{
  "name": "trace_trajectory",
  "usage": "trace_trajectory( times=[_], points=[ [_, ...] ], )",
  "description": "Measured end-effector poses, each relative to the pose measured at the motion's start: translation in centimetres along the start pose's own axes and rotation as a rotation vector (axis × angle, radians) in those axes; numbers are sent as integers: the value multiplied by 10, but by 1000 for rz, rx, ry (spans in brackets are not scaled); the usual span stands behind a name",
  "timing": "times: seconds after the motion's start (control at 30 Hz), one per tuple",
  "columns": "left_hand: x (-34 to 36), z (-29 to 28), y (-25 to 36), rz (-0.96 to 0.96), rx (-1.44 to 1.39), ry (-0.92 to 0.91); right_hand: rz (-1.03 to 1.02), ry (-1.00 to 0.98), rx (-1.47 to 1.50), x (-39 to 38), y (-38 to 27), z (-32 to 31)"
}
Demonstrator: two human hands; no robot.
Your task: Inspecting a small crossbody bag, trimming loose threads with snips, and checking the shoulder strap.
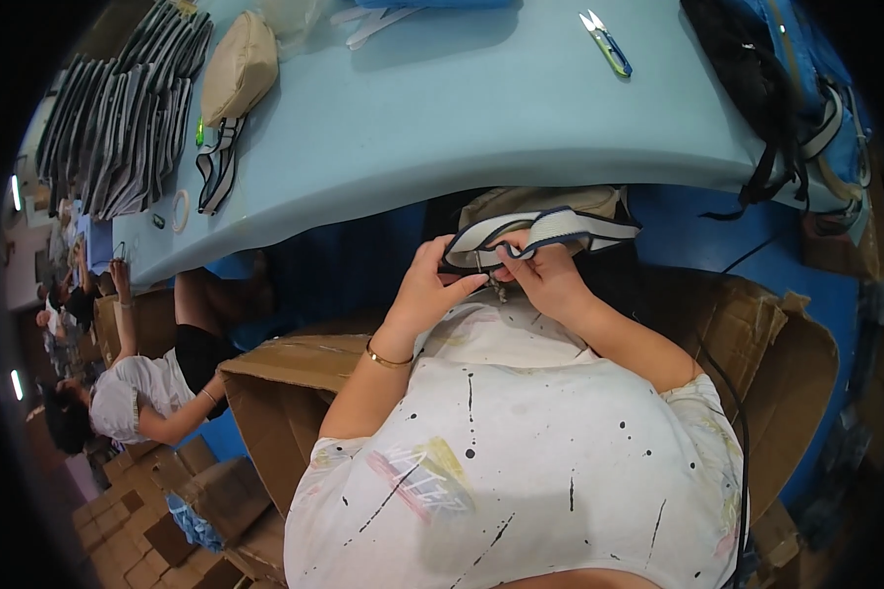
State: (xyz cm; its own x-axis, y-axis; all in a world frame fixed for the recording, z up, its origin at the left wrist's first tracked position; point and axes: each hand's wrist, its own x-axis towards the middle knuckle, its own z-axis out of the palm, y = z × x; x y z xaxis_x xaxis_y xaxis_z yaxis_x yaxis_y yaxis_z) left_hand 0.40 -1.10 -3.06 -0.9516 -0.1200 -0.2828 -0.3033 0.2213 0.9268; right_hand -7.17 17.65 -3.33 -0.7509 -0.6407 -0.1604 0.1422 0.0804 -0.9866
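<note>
In front of my body, just below the table's near edge, I hold a pale webbing strap point(575, 232) with dark navy edges. My left hand point(432, 287) is closed on the strap's left end, thumb and fingers pinching. My right hand point(548, 280) grips it beside the left, its fingertips pressed into a fold. A small metal-looking piece point(498, 285) hangs between the two hands; its exact kind is too small to tell. Behind the strap a beige fabric bag point(540, 201) lies partly hidden under it, near my lap.
On the light blue table point(413, 128) lie green-and-blue thread snips point(607, 44), a beige pouch point(241, 67) with a striped strap, and a tape roll point(180, 210). Stacked grey pieces point(118, 128) stand left, dark bags point(756, 88) right. Cardboard boxes point(295, 393) flank me; another person point(133, 398) sits left.
</note>
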Motion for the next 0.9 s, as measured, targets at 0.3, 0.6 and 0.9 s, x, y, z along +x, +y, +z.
trace_trajectory(
  times=[0.3,0.6,0.9],
  points=[
    [22,-8,-14,-247,-657,-178,-524,5,-469,12,-3,-19],
    [25,-9,-24,51,-269,-210,-808,-269,-838,25,-6,-35],
    [7,-11,-29,706,505,-29,-833,-570,-1066,19,-10,-33]
  ],
)
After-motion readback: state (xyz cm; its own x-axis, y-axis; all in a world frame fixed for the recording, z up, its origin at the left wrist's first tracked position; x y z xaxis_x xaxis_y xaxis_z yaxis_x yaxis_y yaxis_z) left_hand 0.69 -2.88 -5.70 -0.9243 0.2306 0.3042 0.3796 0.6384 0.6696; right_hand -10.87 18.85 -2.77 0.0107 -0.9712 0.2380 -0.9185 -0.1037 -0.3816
